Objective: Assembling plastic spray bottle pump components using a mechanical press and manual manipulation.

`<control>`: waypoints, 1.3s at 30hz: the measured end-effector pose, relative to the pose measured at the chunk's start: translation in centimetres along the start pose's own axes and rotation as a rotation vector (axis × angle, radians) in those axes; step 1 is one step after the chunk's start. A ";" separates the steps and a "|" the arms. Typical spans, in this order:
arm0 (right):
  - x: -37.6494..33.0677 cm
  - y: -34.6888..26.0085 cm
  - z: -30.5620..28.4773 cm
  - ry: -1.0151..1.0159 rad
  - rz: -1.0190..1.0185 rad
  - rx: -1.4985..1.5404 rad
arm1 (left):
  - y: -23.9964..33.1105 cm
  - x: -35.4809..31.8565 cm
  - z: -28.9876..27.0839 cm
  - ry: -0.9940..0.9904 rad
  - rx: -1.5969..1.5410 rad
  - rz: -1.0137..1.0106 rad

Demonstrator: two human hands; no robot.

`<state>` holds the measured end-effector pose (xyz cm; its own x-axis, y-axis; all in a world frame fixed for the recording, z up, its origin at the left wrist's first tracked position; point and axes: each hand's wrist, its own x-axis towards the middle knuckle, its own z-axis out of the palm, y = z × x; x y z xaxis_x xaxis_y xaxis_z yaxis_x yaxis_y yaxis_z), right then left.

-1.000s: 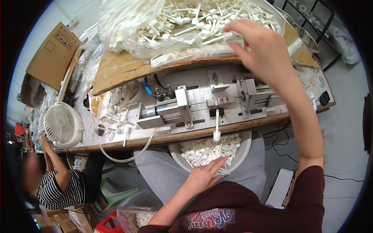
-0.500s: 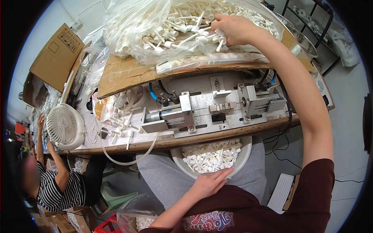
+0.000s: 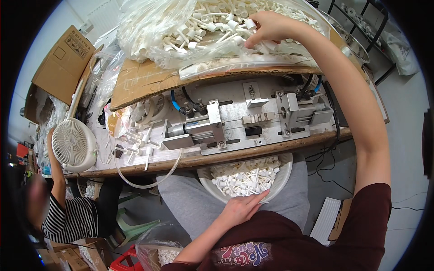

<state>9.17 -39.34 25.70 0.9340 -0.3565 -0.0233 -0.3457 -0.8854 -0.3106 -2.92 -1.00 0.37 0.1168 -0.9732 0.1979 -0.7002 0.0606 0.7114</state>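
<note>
My right hand reaches into a large heap of white plastic stemmed caps in a clear plastic bag. Its thumb and forefinger are apart, with a white cap near the forefinger; the other fingers are partly hidden. My left hand lies with fingers stretched out along the near rim of a white plastic basket on my lap. A thin white piece shows beside its fingertips. The basket holds many small white caps and stems.
A metal clamping fixture with two cylinders stands on the wooden-edged bench, below a cardboard sheet. Loose white parts and a clear hose lie left, beside a white fan. A person in stripes sits further left.
My right hand has shifted slightly left and up within the heap, its thumb and forefinger now spread wider. My left hand stays at the basket rim. The other person's arm has moved.
</note>
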 end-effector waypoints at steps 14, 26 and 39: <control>-0.9 4.2 3.0 0.301 -0.041 -0.123 | -0.1 -0.3 0.4 0.053 0.027 -0.011; -13.4 -5.3 3.1 0.168 -0.145 0.961 | 3.6 4.7 -7.7 0.481 -0.130 0.080; -22.5 -6.7 15.8 0.216 0.110 1.535 | 5.4 10.1 -12.6 0.483 0.121 0.232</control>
<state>-8.10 -20.66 13.26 0.8340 -0.5514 -0.0201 0.1376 0.2431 -0.9602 3.35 -7.70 14.65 0.2399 -0.7234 0.6474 -0.8187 0.2077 0.5354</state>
